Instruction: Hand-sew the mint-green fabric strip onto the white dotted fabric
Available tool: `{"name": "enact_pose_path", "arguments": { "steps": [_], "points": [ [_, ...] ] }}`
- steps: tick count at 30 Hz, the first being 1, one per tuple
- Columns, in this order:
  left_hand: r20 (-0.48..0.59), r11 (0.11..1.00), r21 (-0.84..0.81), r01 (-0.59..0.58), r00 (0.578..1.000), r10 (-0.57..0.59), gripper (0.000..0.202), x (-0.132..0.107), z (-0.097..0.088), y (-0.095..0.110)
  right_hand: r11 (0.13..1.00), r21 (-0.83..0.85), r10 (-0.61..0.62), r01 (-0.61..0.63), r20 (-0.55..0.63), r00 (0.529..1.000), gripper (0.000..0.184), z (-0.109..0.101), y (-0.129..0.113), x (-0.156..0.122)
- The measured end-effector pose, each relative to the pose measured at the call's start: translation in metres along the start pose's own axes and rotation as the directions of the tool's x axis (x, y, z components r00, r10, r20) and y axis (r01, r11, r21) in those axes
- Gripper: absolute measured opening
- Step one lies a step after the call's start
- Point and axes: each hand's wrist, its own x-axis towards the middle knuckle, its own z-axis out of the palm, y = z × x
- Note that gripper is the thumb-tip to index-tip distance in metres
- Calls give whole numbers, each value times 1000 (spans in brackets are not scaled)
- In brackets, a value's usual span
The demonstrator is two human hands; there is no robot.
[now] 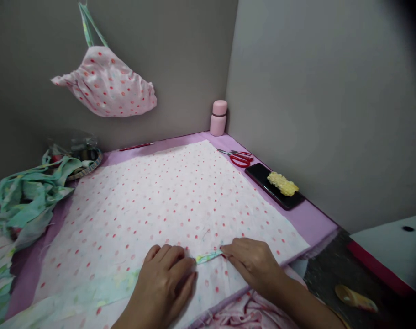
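Note:
A narrow green strip of fabric (pixel 208 257) with yellow spots stretches between my hands, folded thin. My left hand (pixel 168 281) has its fingers bent over the strip's left end, pressing it near the table. To the left of that hand the strip continues wider and unfolded (pixel 108 288). At the strip's right end, the fingers of my right hand (pixel 254 262) pinch it. Beneath both hands lies a flat white cloth with red and pink dots (pixel 166 196). My palms hide parts of the strip.
Green fabric strips (pixel 26 192) are heaped at the left beside a round basket (pixel 89 167). Red-handled scissors (pixel 240 158), a phone (pixel 262 176) with a yellow scrunchie (pixel 283 183), and a pink flask (pixel 218 119) line the right edge. A dotted cloth piece (pixel 108 84) hangs on the wall.

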Motion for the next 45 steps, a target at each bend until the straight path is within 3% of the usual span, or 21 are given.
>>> {"name": "enact_pose_path", "arguments": {
  "steps": [3, 10, 16, 23, 27, 29, 31, 34, 37, 45],
  "points": [
    [-41, 999, 33, 35, 999, -34, 7, 5, 4, 3, 1000, 16, 8, -8, 4, 1000, 33, -1, 0, 0],
    [-90, 998, -61, -8, 996, 2, 19, 0, 19, -4, 996, 82, 41, -46, 60, 997, 36, -2, 2, 1],
    [-29, 990, -108, 93, 995, -97, 18, 0, 23, -6, 990, 136, 42, -48, 45, 998, 34, -3, 3, 0],
    [26, 991, -94, 96, 995, -94, 27, 0, 21, -8, 980, 189, 51, -56, 31, 998, 31, -5, 4, -1],
    [-72, 1000, -11, -18, 997, 17, 32, -1, 14, -6, 980, 183, 72, -82, 60, 996, 30, -5, 2, -1],
    [-159, 989, 100, -110, 979, 125, 35, -2, 13, -4, 985, 148, 73, -84, 75, 994, 32, -5, 1, -1],
    [-192, 982, 137, -128, 969, 153, 38, -2, 13, 0, 990, 115, 72, -81, 80, 994, 33, -5, 1, 0],
    [-128, 995, -41, 86, 988, -91, 32, 0, 14, 11, 992, 106, 62, -68, 59, 996, 36, -3, 1, 0],
    [-42, 930, -233, 285, 952, -302, 21, 5, 11, 24, 989, 134, 61, -66, 46, 997, 36, -2, 2, 0],
    [-55, 912, -211, 353, 927, -371, 20, 2, 24, 31, 985, 165, 36, -41, 31, 999, 38, -4, 0, -1]
  ]
}}
